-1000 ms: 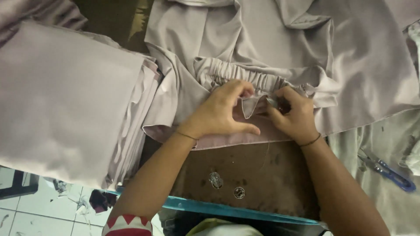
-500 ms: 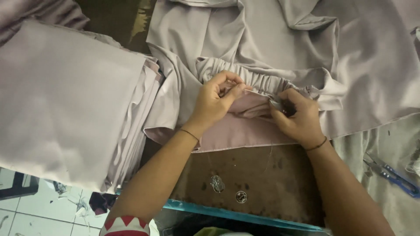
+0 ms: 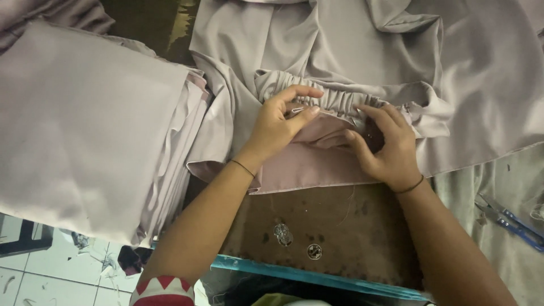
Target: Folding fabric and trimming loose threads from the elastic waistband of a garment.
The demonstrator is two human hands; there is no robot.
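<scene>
Garment (image 3: 340, 73), pale mauve, lies spread over the far middle of the table, its gathered waistband (image 3: 334, 102) turned toward me. My left hand (image 3: 277, 127) is nearly closed, thumb and fingers pinching the fabric edge just below the waistband. My right hand (image 3: 385, 150) is curled on the same edge a little to the right, fingers pressed into the cloth; whether it holds some small tool I cannot tell. The two hands sit near each other with a short fold of fabric between them.

I judge the cloth light, thin and limp, probably a bit slippery, so it would slide and bunch if dragged. The elastic waistband is the firmest part and looks like the best place to grip; the stitched hem would do second.

Left of the hands a tall stack (image 3: 85, 124) of folded pieces in the same colour overhangs the table edge. The bare table (image 3: 340, 226) near me is dark brown and worn, with a teal rim (image 3: 294, 273). Scissors (image 3: 507, 218) with blue handles lie to the right on more cloth. Down at the near left, white floor tiles (image 3: 34, 280) show scattered scraps.
</scene>
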